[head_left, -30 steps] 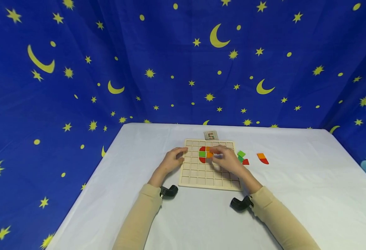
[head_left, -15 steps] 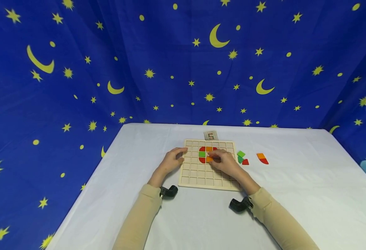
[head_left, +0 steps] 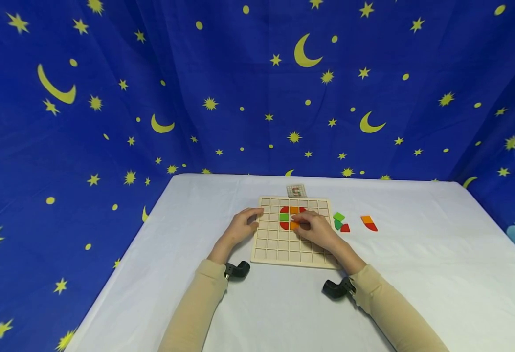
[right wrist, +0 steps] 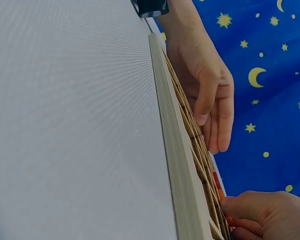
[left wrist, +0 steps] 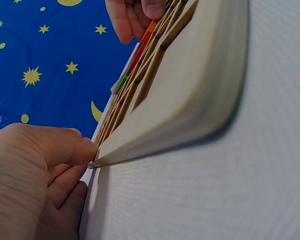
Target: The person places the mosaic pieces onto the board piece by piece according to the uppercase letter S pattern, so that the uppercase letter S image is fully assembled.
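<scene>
A wooden grid board [head_left: 272, 243] lies on the white table. Set in its cells are red rounded tiles [head_left: 284, 226] at the corners, a green square tile [head_left: 284, 217] and an orange tile [head_left: 294, 210]. My right hand [head_left: 319, 231] pinches a second orange tile [head_left: 294, 225] at its cell in the lower row, thumb and fingertips low over the board; they partly hide it. My left hand [head_left: 239, 226] touches the board's left edge with thumb and fingers fairly straight; the left wrist view shows this hand [left wrist: 45, 165] at the board's rim.
Right of the board lie a light green tile [head_left: 339, 216], a dark green tile [head_left: 338, 224] and a red tile [head_left: 345, 228]. Farther right sit an orange tile [head_left: 366, 219] and a red one [head_left: 372, 227]. A small pattern card [head_left: 296, 190] lies behind the board.
My right hand has moved slightly down and left over the board, taking the orange tile from near the middle row to the lower row, where it now lies flatter. My left hand stays put.
</scene>
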### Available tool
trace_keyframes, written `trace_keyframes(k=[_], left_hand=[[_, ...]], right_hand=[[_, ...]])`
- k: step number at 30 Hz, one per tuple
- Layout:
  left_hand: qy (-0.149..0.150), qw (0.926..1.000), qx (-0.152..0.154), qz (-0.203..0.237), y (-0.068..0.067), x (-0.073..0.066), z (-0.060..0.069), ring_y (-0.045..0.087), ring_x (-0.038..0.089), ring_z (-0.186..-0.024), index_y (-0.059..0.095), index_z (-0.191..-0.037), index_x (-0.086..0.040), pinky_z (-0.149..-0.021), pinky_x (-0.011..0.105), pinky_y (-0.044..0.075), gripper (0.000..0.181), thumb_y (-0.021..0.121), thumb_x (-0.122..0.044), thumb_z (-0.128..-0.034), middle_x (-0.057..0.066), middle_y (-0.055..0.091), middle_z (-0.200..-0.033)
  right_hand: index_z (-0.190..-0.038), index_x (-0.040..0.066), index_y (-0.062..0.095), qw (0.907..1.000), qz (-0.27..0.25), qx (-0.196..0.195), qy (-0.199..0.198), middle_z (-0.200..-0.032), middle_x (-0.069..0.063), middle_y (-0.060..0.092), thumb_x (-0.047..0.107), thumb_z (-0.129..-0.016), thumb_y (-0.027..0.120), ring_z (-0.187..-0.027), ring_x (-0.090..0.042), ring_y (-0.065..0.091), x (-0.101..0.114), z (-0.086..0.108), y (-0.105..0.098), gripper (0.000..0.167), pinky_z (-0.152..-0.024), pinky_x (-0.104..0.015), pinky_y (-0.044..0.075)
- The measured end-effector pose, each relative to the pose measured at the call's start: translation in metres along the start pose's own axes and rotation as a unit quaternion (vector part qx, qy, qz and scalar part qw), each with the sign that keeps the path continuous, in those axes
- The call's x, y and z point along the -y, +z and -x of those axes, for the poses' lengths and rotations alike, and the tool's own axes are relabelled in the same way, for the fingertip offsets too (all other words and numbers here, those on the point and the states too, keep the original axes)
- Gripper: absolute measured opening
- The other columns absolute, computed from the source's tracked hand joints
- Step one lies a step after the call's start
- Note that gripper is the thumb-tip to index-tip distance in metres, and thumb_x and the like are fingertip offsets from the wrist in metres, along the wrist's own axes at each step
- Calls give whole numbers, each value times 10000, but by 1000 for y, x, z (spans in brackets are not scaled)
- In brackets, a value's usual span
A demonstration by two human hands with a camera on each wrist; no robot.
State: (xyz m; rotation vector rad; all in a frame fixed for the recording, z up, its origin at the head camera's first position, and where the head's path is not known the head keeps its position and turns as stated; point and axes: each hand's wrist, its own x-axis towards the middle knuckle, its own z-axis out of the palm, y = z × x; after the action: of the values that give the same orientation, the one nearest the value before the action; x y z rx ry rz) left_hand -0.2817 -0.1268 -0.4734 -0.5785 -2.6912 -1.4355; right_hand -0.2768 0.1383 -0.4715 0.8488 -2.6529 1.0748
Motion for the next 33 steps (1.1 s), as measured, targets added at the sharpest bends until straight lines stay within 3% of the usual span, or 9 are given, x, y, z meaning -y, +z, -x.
trace_keyframes(k=[7, 14, 19, 26, 33], left_hand=[[-4, 10000, 11, -25, 1, -1, 0, 488, 266, -1221, 561, -1290, -12, -1049, 316, 376, 438, 598, 55, -858, 130, 569, -1255], [-59, 10000, 44, -24, 2, -1, -1, 489, 262, -1220, 562, -1290, -17, -1048, 320, 377, 435, 598, 47, -861, 126, 572, -1252], [-45, 10000, 37, 9, 3, -1, -1, 493, 262, -1215, 564, -1287, -12, -1046, 318, 380, 436, 598, 54, -857, 127, 576, -1244], [3, 10000, 11, -37, 3, -2, -1, 492, 267, -1216, 564, -1289, -13, -1049, 325, 376, 436, 596, 51, -859, 128, 574, -1250], [107, 9999, -38, -80, 0, 0, 1, 488, 275, -1219, 568, -1281, -5, -1055, 343, 369, 426, 600, 47, -859, 134, 576, -1249]], right_hand=[[-1123, 46, 674, 10000, -25, -5, 71, -1068, -55, 664, 147, -814, 726, -1037, -233, 573, 1, 1, -1, 329, -869, -378, 508], [-1131, 0, 652, 9948, -952, -135, 325, -1098, -118, 657, 87, -844, 696, -992, -285, 625, 10, -5, -14, 303, -833, -427, 538], [-1188, 15, 625, 9908, -1257, -336, 380, -1128, -134, 647, 92, -854, 694, -1033, -325, 596, 17, -12, -35, 350, -875, -490, 502], [-1219, 45, 612, 9872, -1044, -660, 1005, -1120, -124, 649, 153, -864, 697, -1032, -306, 600, 0, 1, -71, 381, -871, -461, 509], [-1218, 20, 606, 9852, -635, -1033, 1214, -1120, -165, 645, 123, -882, 669, -1026, -324, 595, -32, 27, -97, 358, -876, -469, 493]])
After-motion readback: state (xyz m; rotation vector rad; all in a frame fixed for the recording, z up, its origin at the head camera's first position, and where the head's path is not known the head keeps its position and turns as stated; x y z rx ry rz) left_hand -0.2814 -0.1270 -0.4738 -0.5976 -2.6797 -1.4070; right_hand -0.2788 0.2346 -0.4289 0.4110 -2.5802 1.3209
